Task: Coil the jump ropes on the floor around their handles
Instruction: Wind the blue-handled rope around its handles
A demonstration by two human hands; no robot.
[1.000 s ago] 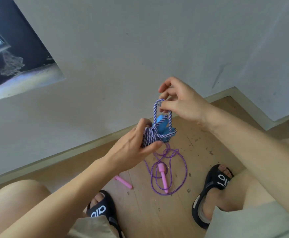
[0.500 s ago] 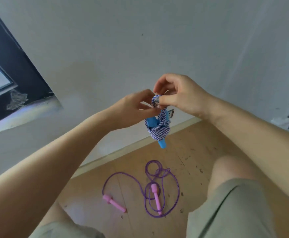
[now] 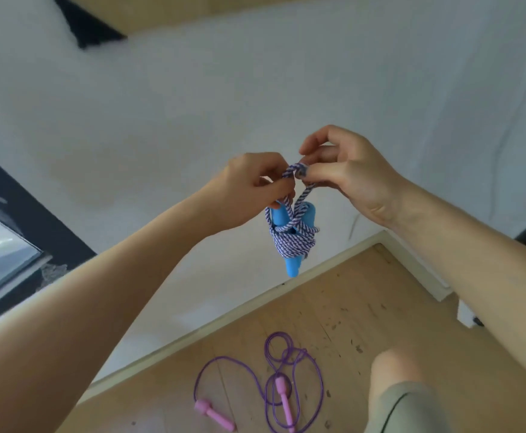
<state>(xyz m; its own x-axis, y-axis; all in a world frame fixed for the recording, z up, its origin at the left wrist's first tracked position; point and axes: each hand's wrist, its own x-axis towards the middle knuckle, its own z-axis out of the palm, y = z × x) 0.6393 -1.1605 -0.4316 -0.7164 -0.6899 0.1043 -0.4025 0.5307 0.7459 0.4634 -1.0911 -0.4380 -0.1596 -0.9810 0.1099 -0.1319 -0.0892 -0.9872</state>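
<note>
- Since half a second ago the hands have lifted the striped rope bundle (image 3: 291, 242) higher, and the window has slid down to the left edge.
- No readable writing shows anywhere.
- Left hand (image 3: 252, 185) and right hand (image 3: 349, 173) each pinch the bundle's top loop, blue handles (image 3: 293, 264) dangling.
- The purple jump rope (image 3: 286, 367) with pink handles (image 3: 215, 415) lies loose on the wooden floor (image 3: 380, 307).

Coiled rope (image 3: 291, 242) hangs betw. hands (image 3: 299, 179), above loose rope (image 3: 290, 382) on floor (image 3: 365, 307); knee (image 3: 396, 370) right.
</note>
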